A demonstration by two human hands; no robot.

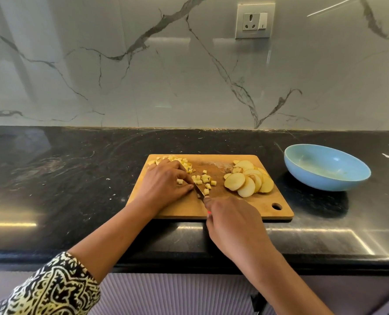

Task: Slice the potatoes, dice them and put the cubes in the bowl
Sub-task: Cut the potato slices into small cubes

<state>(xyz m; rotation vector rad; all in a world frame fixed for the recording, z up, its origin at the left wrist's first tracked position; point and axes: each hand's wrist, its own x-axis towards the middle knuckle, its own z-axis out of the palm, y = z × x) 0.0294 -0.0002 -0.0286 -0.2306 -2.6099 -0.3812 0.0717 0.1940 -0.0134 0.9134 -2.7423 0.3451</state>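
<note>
Right hand (232,221) at the near edge of the cutting board (245,208), fingers curled round the handle of a knife (199,192). The blade points away and left, tip down on the board. Left hand (166,183) is knuckles up just left of the blade, fingers bent down to the board. Cannot tell what, if anything, it holds beneath them.

Loose potato cubes (202,178) lie just right of the left fingertips, beside the blade. More cubes are heaped at the board's far left corner, behind that hand. Potato slices (248,180) overlap in a pile on the board's right half, apart from both hands. Blue bowl (320,183) stands on the black bench (75,178) right of the board, with no cubes in it.
</note>
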